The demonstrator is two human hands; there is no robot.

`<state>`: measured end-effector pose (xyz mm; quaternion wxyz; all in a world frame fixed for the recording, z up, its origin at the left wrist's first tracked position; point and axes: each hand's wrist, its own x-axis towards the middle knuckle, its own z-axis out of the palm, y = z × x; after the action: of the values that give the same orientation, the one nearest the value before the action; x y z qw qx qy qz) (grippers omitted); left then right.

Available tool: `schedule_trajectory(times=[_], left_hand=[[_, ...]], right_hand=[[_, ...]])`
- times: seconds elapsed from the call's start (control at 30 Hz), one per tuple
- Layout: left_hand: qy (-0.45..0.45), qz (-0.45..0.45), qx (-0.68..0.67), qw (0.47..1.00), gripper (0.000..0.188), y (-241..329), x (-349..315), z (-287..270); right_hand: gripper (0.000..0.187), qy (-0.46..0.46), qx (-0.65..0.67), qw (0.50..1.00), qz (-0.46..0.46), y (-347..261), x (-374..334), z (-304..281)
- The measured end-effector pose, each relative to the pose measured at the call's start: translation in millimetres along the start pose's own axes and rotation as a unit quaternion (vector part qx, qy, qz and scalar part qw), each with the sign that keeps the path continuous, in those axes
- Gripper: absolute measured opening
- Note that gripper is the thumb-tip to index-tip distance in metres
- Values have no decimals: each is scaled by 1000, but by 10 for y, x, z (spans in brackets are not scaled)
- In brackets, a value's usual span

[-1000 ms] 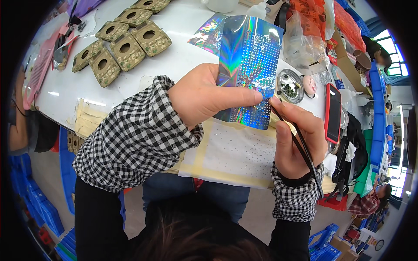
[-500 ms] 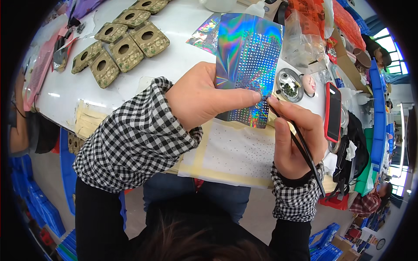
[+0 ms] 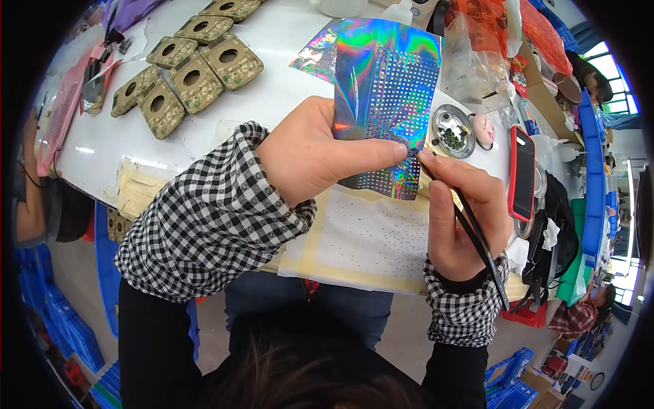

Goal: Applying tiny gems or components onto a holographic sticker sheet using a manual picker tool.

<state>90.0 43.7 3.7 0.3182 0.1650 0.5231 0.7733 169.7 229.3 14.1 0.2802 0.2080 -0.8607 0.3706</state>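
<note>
My left hand (image 3: 317, 153) is closed on a shiny holographic sheet (image 3: 361, 95), its thumb pressed on the front near the lower part. Rows of small light dots cover much of that sheet. In my right hand (image 3: 470, 211) is a pair of black tweezers (image 3: 475, 235), gripped like a pen. The tweezer tips meet the sheet beside my left thumb; whether anything is between them is too small to tell. Below the sheet lies white paper (image 3: 361, 238) strewn with many tiny specks and edged with yellowish tape. A round clear dish (image 3: 452, 131) with dark green bits stands to the right.
Several camouflage-patterned pieces with round holes (image 3: 196, 80) lie at the far left. Another holographic piece (image 3: 319, 56) rests behind the held sheet. At the right are a red-cased phone (image 3: 522, 174), a small pink round object (image 3: 483, 129) and clear plastic bags (image 3: 473, 71).
The holographic sheet has tilted very slightly, and its colours have shifted. Both hands keep nearly the same place and grip.
</note>
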Motion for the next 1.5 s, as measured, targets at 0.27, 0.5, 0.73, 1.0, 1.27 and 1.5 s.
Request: schedule_trajectory(times=[0.27,0.5,0.73,1.0,1.27,1.5], left_hand=[[-9,-12,-19,1000,23,-8,12,-11],[1,-78,-75,994,23,5,8,-29],[-20,-71,-117,990,24,2,5,-29],[-13,-81,-114,990,23,13,6,-22],[-10,-69,-105,992,23,-5,4,-21],[1,-73,-67,995,24,6,3,-21]], right_hand=[[28,-4,-29,999,-34,3,10,-4],[35,-21,-141,979,-146,-21,66,-27],[34,-23,-213,957,-195,-33,37,-29],[35,-29,-213,956,-198,-35,39,-38],[34,-27,-201,961,-189,-47,43,-44],[33,-27,-188,967,-173,-56,42,-52]])
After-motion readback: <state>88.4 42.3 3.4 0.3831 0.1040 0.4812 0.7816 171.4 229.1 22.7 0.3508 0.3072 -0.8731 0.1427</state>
